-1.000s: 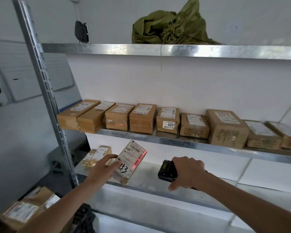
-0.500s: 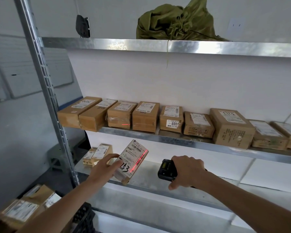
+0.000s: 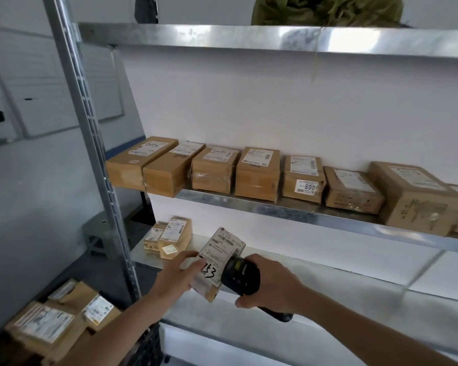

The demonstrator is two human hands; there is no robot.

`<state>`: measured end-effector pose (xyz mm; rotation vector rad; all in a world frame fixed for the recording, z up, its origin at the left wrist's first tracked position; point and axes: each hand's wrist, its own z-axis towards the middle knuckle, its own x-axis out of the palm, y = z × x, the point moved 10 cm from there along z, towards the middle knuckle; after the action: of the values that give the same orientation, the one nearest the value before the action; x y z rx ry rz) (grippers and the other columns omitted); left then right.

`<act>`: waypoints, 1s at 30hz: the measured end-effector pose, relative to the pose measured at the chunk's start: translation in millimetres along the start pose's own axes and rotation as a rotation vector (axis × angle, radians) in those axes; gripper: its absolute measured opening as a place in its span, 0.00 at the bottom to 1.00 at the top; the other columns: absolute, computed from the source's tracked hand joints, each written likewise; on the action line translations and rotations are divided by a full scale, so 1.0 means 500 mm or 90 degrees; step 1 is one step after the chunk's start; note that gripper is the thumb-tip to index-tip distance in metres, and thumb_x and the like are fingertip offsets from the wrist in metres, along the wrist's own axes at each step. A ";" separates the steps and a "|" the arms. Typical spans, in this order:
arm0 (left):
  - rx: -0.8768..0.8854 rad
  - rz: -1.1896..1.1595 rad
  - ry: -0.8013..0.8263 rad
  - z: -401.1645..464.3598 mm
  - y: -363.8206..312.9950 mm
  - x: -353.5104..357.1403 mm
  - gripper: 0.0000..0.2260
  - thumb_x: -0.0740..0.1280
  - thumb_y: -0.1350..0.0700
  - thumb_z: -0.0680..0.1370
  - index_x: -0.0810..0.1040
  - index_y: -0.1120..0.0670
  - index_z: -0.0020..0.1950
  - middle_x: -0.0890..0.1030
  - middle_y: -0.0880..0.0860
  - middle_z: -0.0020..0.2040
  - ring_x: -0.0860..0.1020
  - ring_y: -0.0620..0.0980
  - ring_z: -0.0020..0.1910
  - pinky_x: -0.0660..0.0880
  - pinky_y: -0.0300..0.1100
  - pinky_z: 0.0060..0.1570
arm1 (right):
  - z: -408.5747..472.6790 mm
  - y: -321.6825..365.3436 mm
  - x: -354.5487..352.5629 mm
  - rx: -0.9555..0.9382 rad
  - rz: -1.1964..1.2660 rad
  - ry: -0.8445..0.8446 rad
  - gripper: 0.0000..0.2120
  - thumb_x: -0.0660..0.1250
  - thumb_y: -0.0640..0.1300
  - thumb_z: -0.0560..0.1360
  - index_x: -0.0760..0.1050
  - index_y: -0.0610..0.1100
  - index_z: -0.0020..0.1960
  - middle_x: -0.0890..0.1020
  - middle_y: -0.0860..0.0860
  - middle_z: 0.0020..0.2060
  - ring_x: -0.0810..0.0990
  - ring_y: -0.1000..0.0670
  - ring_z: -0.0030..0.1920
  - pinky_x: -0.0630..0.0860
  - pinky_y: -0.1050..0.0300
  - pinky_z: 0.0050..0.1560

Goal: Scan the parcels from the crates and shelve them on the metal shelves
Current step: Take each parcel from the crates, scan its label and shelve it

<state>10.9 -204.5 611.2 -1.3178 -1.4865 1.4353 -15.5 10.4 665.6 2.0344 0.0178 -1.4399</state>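
Note:
My left hand (image 3: 175,276) grips a small cardboard parcel (image 3: 217,260) with a white label marked "133", held tilted over the front of the lower metal shelf (image 3: 341,294). My right hand (image 3: 271,282) holds a black handheld scanner (image 3: 239,277), whose head sits right against the parcel's right side. On the middle shelf (image 3: 288,210) stands a row of several brown parcels (image 3: 257,174). Two small parcels (image 3: 173,237) sit at the left end of the lower shelf. A crate of parcels (image 3: 61,318) lies at the bottom left.
A slotted steel upright (image 3: 90,143) rises at the left. The top shelf (image 3: 249,38) carries an olive-green sack (image 3: 325,9). A whiteboard (image 3: 37,83) hangs on the left wall. A green stool (image 3: 95,233) stands behind the upright.
The scanner has moved left until it touches the parcel, and the red scan line on the label is gone. My view has come closer to the shelves.

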 end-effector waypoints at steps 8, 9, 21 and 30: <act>-0.025 -0.008 0.030 0.057 0.103 -0.048 0.14 0.73 0.45 0.76 0.76 0.42 0.60 0.85 0.50 0.45 0.85 0.48 0.46 0.83 0.52 0.53 | 0.120 0.044 0.131 -0.041 0.101 -0.023 0.48 0.81 0.54 0.62 0.62 0.61 0.77 0.80 0.61 0.65 0.79 0.54 0.62 0.77 0.53 0.63; -0.035 -0.005 0.039 0.070 0.115 -0.050 0.16 0.74 0.44 0.75 0.76 0.41 0.61 0.85 0.50 0.47 0.85 0.48 0.47 0.83 0.51 0.52 | 0.140 0.041 0.143 -0.039 0.105 -0.028 0.50 0.80 0.55 0.61 0.60 0.61 0.78 0.80 0.61 0.65 0.79 0.54 0.63 0.77 0.52 0.63; -0.110 -0.012 0.072 0.317 0.266 -0.062 0.31 0.82 0.40 0.58 0.79 0.35 0.59 0.85 0.47 0.55 0.82 0.48 0.57 0.81 0.51 0.54 | 0.443 -0.053 0.246 -0.036 0.133 -0.024 0.52 0.76 0.57 0.57 0.59 0.63 0.78 0.81 0.61 0.63 0.80 0.53 0.61 0.79 0.53 0.59; -0.062 0.063 0.067 0.464 0.354 -0.047 0.21 0.77 0.49 0.70 0.76 0.40 0.60 0.86 0.39 0.50 0.85 0.44 0.49 0.82 0.45 0.49 | 0.596 -0.124 0.362 -0.005 0.131 0.009 0.48 0.75 0.57 0.58 0.62 0.62 0.76 0.81 0.60 0.62 0.80 0.53 0.61 0.78 0.53 0.60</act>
<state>-165.9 -314.5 405.5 -1.5210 -1.4552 1.3475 -216.2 -150.8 422.7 1.9766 -0.1749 -1.2951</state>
